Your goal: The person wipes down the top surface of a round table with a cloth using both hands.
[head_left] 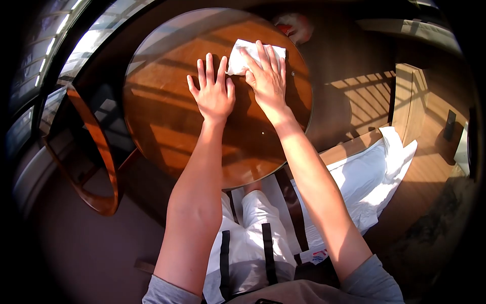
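Note:
A round, glossy brown wooden table (177, 137) with a clear edge lies in front of me. My right hand (267, 83) rests flat on a white folded wipe (235, 60), fingers stretched over it and pressing it to the tabletop near the far edge. Whether the wipe is paper or cloth I cannot tell. To its left, my left hand (212, 96) is spread open just over or on the table, palm down, holding nothing.
A wooden chair with a curved frame (109, 177) stands at the left, by bright windows (83, 48). White plastic sheeting (362, 177) lies on the wooden bench at my right. Beyond the table is a red-and-white bundle (294, 28). Striped shadows cross the tabletop.

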`<state>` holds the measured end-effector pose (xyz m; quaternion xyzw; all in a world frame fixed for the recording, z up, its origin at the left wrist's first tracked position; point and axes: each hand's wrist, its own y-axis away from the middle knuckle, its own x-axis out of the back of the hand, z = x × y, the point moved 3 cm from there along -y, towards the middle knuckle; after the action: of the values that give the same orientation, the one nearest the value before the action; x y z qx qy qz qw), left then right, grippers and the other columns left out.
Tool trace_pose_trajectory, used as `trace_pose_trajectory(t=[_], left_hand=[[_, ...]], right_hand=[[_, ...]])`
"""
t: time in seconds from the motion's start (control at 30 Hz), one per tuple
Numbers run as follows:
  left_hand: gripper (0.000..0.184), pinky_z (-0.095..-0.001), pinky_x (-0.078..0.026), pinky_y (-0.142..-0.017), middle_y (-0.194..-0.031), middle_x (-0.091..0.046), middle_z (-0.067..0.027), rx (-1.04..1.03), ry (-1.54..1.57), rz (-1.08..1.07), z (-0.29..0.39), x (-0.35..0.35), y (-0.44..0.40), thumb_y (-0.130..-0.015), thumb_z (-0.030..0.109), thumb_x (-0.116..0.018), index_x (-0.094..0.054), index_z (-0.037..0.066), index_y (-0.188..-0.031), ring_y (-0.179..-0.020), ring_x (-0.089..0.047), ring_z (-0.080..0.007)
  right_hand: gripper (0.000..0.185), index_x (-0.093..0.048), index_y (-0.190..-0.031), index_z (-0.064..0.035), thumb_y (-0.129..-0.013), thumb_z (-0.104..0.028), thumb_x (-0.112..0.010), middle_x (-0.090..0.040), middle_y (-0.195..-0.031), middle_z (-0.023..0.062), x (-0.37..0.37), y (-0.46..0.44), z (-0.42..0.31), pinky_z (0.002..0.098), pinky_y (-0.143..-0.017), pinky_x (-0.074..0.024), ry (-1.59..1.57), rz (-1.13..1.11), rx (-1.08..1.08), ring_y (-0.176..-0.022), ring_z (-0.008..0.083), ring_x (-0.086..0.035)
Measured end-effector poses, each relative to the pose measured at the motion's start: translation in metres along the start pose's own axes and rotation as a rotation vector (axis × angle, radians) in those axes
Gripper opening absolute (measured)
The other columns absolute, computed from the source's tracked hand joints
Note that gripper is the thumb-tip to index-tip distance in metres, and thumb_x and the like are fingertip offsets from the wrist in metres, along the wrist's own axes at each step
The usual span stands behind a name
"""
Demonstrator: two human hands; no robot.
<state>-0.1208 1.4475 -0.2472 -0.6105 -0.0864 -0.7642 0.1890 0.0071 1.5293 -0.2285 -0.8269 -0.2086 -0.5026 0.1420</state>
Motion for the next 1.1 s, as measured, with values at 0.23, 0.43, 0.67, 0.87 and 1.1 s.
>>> trace_pose_trajectory(t=[0.23,0.43,0.67,0.87,1.1], left_hand=[[0.058,-0.0622,-0.017,-0.12,-0.166,-0.035,-0.0057,0.016,0.012,-0.055,0.001,0.002,-0.001,-0.095,0.03,-0.053,-0.048,0.029,-0.153,-0.152,-0.032,-0.0283],[0.058,-0.0616,-0.018,-0.119,-0.165,-0.036,-0.0071,0.009,-0.004,-0.059,0.003,0.003,-0.002,-0.095,0.029,-0.053,-0.049,0.028,-0.153,-0.152,-0.032,-0.0292],[0.058,-0.0616,-0.017,-0.12,-0.165,-0.036,-0.0054,0.022,0.035,-0.074,0.003,0.007,-0.002,-0.093,0.03,-0.055,-0.05,0.029,-0.151,-0.152,-0.034,-0.0283],[0.059,-0.0617,-0.018,-0.12,-0.164,-0.039,-0.0056,0.027,0.032,-0.049,0.002,0.003,-0.001,-0.092,0.029,-0.056,-0.05,0.03,-0.151,-0.151,-0.034,-0.0286],[0.06,-0.0634,-0.018,-0.119,-0.165,-0.036,-0.0059,0.018,0.018,-0.096,0.002,0.006,0.001,-0.093,0.031,-0.056,-0.048,0.028,-0.152,-0.152,-0.033,-0.0295]], right_hand=[[0.068,-0.048,-0.152,-0.0354,-0.09,-0.015,-0.066,-0.033,-0.165,0.0075,0.01,0.026,0.004,0.0571,-0.124,-0.0193,0.044,-0.126,-0.045,-0.152,0.0327,-0.029],[0.064,-0.049,-0.152,-0.0341,-0.092,-0.026,-0.069,-0.034,-0.165,0.0102,-0.004,-0.048,0.013,0.0613,-0.121,-0.0206,0.079,0.006,0.014,-0.152,0.0357,-0.029],[0.059,-0.051,-0.15,-0.0323,-0.093,-0.021,-0.061,-0.036,-0.164,0.0108,0.015,0.021,0.001,0.0577,-0.123,-0.0165,-0.016,-0.184,-0.031,-0.152,0.0364,-0.029],[0.057,-0.049,-0.152,-0.0288,-0.097,-0.019,-0.055,-0.035,-0.164,0.014,0.021,0.056,0.004,0.0592,-0.123,-0.0168,0.014,-0.273,-0.029,-0.152,0.0374,-0.029],[0.053,-0.057,-0.145,-0.0263,-0.093,-0.016,-0.06,-0.038,-0.164,0.0084,-0.005,-0.06,-0.011,0.0594,-0.122,-0.0207,0.041,-0.011,0.032,-0.152,0.0341,-0.031]])
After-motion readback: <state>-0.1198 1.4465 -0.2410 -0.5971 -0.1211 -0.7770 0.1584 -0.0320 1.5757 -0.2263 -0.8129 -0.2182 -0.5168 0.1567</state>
